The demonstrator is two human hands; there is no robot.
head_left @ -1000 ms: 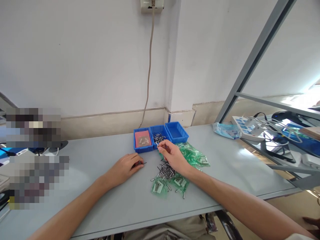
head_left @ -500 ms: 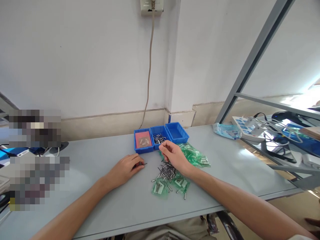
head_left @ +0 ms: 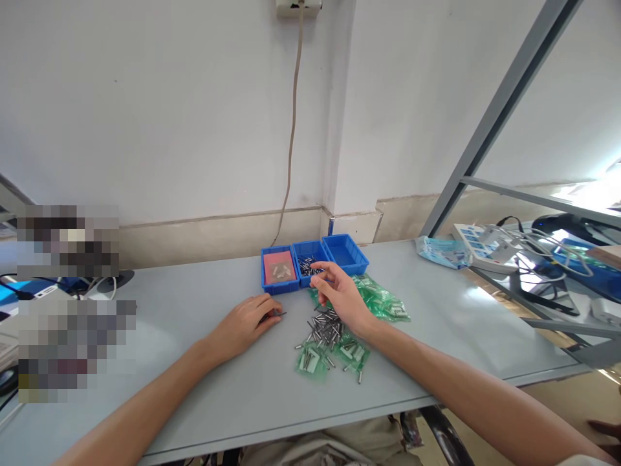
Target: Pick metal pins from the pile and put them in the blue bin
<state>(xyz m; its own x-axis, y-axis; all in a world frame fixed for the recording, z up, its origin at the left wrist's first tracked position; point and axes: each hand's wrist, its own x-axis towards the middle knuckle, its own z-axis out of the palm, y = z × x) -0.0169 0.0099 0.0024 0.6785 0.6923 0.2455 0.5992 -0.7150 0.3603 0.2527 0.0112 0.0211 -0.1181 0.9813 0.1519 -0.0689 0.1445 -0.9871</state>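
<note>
My left hand [head_left: 247,321] rests on the grey table [head_left: 194,362], fingers curled over a thin dark pin whose tip pokes out to the right. My right hand [head_left: 339,291] hovers at the near edge of the middle blue bin [head_left: 306,266], which holds small metal pins; thumb and fingers are slightly apart and nothing shows between them. A loose pile of metal pins [head_left: 324,329] lies under my right wrist, on small green plastic bags [head_left: 310,362]. More green bags [head_left: 383,301] lie to the right.
The left blue bin [head_left: 278,270] holds a pink bag; the right blue bin [head_left: 345,254] looks bare inside. A cable [head_left: 291,129] runs down the wall. A power strip [head_left: 478,241] and tangled wires sit beyond a slanted metal frame post [head_left: 490,123].
My right hand moved slightly toward the middle bin and its pinched fingers loosened apart. The left hand stayed in place.
</note>
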